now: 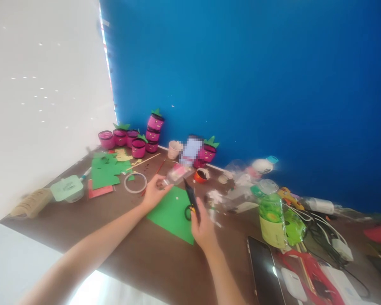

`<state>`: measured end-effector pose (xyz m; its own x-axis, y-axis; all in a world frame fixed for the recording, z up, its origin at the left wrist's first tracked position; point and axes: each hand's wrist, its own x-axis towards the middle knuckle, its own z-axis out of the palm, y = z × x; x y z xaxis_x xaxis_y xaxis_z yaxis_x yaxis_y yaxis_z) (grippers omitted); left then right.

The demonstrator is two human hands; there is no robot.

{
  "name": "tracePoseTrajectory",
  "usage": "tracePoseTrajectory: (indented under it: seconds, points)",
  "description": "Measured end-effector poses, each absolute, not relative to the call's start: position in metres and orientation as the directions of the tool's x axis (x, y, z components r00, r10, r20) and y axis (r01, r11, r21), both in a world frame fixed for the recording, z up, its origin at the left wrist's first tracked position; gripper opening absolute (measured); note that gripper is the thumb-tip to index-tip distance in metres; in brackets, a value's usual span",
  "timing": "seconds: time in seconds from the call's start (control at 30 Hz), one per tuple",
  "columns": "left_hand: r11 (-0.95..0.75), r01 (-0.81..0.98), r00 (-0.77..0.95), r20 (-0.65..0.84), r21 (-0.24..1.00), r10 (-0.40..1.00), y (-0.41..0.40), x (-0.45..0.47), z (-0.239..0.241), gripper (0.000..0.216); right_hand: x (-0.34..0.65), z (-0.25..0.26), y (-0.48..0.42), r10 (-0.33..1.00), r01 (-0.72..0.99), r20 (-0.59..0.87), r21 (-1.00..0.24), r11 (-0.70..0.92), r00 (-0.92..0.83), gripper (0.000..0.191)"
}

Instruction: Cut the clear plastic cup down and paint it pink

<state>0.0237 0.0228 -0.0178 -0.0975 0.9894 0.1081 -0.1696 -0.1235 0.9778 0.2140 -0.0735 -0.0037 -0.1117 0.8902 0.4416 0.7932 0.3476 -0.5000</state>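
My left hand point(155, 192) is closed on one end of a clear plastic bottle point(177, 174), which lies tilted above the table with something pinkish showing on it. In my right hand point(203, 226) is a pair of black scissors point(191, 195), blades pointing up and away from me, with a bit of yellow near the handle loops. The scissors are close to the bottle but appear apart from it. Beneath both hands lies a green sheet point(173, 216) with a small pale scrap on it. A small orange pot point(201, 175) stands just beyond the scissors.
Pink pots point(138, 148) with green leafy tops stand along the blue wall. Left are a tape roll point(135, 183), cut green paper point(103, 171) and a pale green container point(67, 188). At right are a cut green bottle point(271, 220), a phone point(265, 271) and cables point(327, 228).
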Motion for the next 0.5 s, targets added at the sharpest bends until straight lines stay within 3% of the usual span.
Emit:
tracePoseTrajectory:
  seconds: [0.2, 0.33, 0.5]
  points:
    - [-0.263, 0.162, -0.101, 0.281, 0.951, 0.954, 0.017, 0.021, -0.016, 0.030, 0.209, -0.004, -0.075, 0.828, 0.784, 0.508, -0.403, 0.473, -0.238, 0.046]
    - [-0.375, 0.459, -0.022, 0.432, 0.806, 0.902, 0.015, 0.016, -0.016, 0.026, 0.210, 0.001, -0.076, 0.831, 0.787, 0.535, -0.443, 0.429, -0.151, 0.044]
    - [-0.411, 0.614, 0.133, 0.426, 0.674, 0.895, 0.017, 0.011, -0.017, 0.023, 0.213, 0.022, -0.080, 0.881, 0.779, 0.457, -0.506, 0.370, -0.121, 0.040]
